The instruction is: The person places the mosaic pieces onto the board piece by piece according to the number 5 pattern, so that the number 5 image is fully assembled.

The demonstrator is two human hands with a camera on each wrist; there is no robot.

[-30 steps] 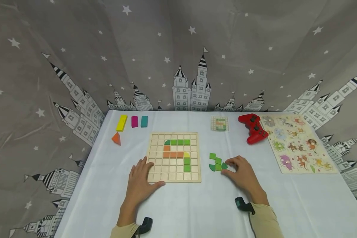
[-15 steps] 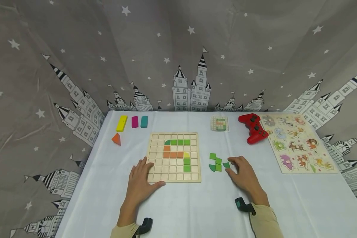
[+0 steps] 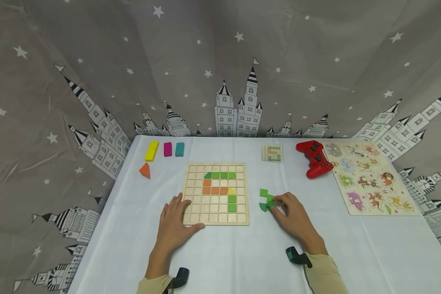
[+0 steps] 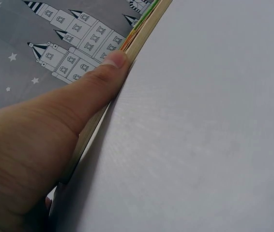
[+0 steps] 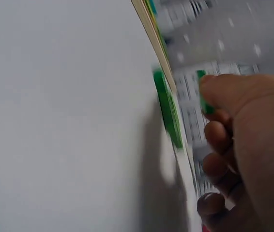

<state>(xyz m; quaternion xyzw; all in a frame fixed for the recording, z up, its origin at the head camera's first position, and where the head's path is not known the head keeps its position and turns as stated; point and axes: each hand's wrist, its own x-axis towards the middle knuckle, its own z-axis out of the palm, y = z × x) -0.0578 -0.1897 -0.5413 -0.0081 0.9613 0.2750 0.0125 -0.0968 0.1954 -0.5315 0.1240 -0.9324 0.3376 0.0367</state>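
A wooden grid board [image 3: 216, 225] lies on the table, with green, orange and yellow tiles set in several of its cells. My left hand [image 3: 174, 222] rests at its lower left corner, fingers along the left side and thumb against the front edge, as the left wrist view also shows. My right hand [image 3: 295, 216] pinches a dark green quarter-round tile [image 5: 205, 99], raised off the table in the right wrist view. Below and beside it lie loose tiles: a light green square [image 3: 263, 192], other green squares partly covered by my fingers, and a second dark green quarter-round [image 3: 263, 207].
A small pattern card [image 3: 272, 153] lies behind the loose tiles. To the right are a red game controller [image 3: 314, 159] and an animal puzzle board [image 3: 365, 179]. Yellow [image 3: 152, 151], magenta [image 3: 168, 149], teal [image 3: 179, 149] and orange [image 3: 145, 170] blocks lie back left.
My right hand first drew the dark green quarter-round tile slightly right, away from the group, then brought it back left over the green squares. The left hand keeps its place on the board.
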